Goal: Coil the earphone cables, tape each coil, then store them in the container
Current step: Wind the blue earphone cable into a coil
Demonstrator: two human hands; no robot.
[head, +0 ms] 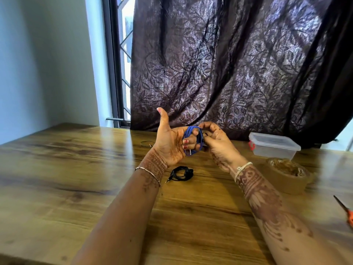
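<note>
A blue earphone cable [193,139] is wound in loops around the curled fingers of my left hand [170,142], whose thumb points up; the cable's metal plug hangs near the palm. My right hand [215,142] pinches the blue coil from its right side. Both hands are raised above the wooden table [76,178]. A coiled black earphone cable [180,174] lies on the table just below my left hand. A clear plastic container [273,145] with a lid and a red clip stands at the back right. A roll of brown tape [286,175] lies in front of it.
Orange-handled scissors [345,213] lie at the right edge. A thin greenish cable loop [147,143] lies on the table behind my left hand. A dark patterned curtain [229,64] hangs behind the table, with a window at its left.
</note>
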